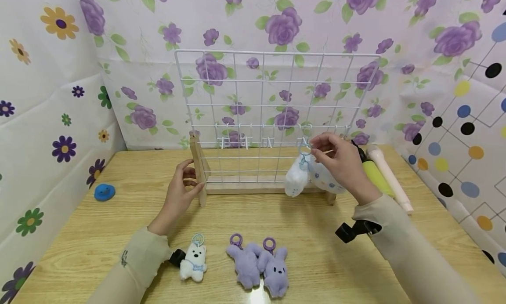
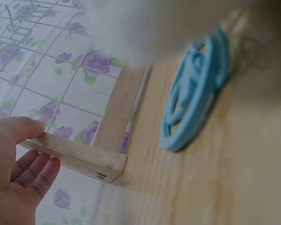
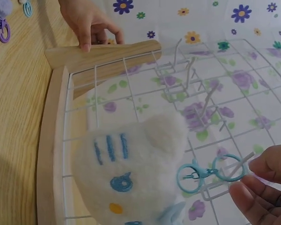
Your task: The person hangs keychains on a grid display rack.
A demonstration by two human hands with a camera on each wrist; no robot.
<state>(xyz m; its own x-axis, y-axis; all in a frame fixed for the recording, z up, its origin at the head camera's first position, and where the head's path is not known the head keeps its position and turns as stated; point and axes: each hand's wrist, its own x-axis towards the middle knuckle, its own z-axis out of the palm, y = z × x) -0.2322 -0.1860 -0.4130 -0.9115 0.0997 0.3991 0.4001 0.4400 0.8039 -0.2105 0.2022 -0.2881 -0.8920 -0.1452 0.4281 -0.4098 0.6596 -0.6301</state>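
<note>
Right hand (image 1: pixel 340 161) pinches white plush's ring (image 3: pixel 228 167) at hook (image 3: pixel 214 187); slide it fully on. Left hand (image 1: pixel 179 194) grips rack post (image 1: pixel 197 170), hold steady.

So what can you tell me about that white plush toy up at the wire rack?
The white plush toy is fluffy, with blue stripes, a blue eye and a yellow dot stitched on. A light blue clasp and ring join it to a white hook on the wire rack. The right hand pinches near that ring. It hangs above the table.
</note>
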